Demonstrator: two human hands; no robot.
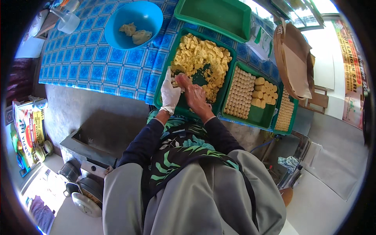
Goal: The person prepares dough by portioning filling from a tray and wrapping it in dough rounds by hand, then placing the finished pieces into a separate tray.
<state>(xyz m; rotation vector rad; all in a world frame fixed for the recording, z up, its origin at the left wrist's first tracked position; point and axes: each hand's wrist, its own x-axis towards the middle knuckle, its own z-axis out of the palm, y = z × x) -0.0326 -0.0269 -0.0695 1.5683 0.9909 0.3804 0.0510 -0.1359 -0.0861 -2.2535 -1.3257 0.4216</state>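
My left hand (170,95), in a white glove, and my bare right hand (196,98) meet over the near part of a green tray (156,88). A large heap of crumbly yellow filling (199,55) covers much of that tray, with bare green patches showing near its middle. One gloved finger points away from me, while the others curl in toward my right hand. My right fingers are bent and pressed close against the left hand. Whatever lies between the two hands is hidden.
Right of it, another green tray (255,116) holds rows of small pale balls (238,92) and thicker yellow cylinders (263,92). A third tray (289,127) holds more balls. A blue bowl (135,17) with dough (141,37), an unfilled green tray (213,17) and a woven round tray (293,62) stand around.
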